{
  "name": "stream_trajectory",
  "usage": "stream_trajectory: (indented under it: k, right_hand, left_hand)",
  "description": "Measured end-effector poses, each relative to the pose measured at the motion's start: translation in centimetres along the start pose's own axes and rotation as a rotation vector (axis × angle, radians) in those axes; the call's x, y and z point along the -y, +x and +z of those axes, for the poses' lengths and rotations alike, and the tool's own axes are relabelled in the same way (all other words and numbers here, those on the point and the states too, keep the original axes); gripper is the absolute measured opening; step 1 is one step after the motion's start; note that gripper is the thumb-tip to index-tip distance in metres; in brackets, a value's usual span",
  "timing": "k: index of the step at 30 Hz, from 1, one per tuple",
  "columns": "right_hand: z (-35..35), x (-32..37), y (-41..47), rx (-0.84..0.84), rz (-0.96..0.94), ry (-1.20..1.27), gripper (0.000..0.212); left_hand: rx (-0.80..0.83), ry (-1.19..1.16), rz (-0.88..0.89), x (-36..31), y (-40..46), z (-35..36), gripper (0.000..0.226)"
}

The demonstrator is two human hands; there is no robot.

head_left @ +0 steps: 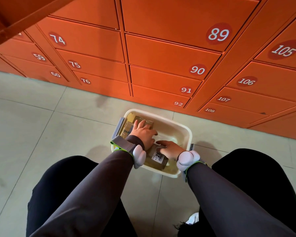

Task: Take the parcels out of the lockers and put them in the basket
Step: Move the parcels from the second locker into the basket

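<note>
parcels (158, 156) in basket (186, 132) | under both hands' fingers (161, 142)

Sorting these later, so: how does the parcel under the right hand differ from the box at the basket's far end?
The near parcel shows a white printed label; the far box shows plain brown card. The near parcel lies under the right hand; the far box sits under the left hand. Both lie inside the basket.

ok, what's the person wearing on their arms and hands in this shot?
Long dark grey sleeves on both arms. Each wrist carries a rounded white device, the left one and the right one, held on a grey strap edged in bright green. The left hand and right hand are bare: no gloves.
</note>
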State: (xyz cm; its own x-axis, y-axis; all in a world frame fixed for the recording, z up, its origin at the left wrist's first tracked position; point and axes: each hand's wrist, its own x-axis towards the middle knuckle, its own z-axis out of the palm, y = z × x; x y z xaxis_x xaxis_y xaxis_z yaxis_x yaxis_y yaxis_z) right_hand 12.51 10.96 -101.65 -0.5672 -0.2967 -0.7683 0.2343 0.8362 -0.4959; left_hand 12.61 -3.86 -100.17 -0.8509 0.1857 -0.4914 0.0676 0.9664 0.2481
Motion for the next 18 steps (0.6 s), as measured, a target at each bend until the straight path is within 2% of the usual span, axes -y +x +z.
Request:
stream_trajectory:
  k: [4,7,10,12,15,18]
  right_hand:
    - [-1.2,0.1,-0.2,-0.054,0.020,0.057,0.046]
    - [-2.3,0.1,-0.5,-0.030,0.032,0.011,0.046]
    - [-4.2,0.9,-1.0,-0.070,-0.047,-0.067,0.049]
    - [-5.6,2.1,-1.5,-0.209,-0.130,-0.007,0.044]
    - [-7.7,5.4,-3.4,-0.539,-0.350,0.285,0.036]
    - [-10.6,9.8,-5.8,-0.822,-0.542,0.474,0.035]
  left_hand:
    - [-0.047,-0.027,-0.068,0.0,0.0,-1.1,0.043]
    - [-0.057,-0.083,-0.091,0.0,-0.2,-2.2,0.039]
    - [-0.216,-0.164,-0.075,0.0,-0.4,-4.7,0.034]
    - [-0.304,-0.283,-0.069,0.0,-0.6,-7.1,0.034]
    - [-0.429,-0.462,0.013,-1.1,-1.3,-11.7,0.033]
    - [-0.734,-0.565,0.093,-3.0,-2.4,-17.5,0.030]
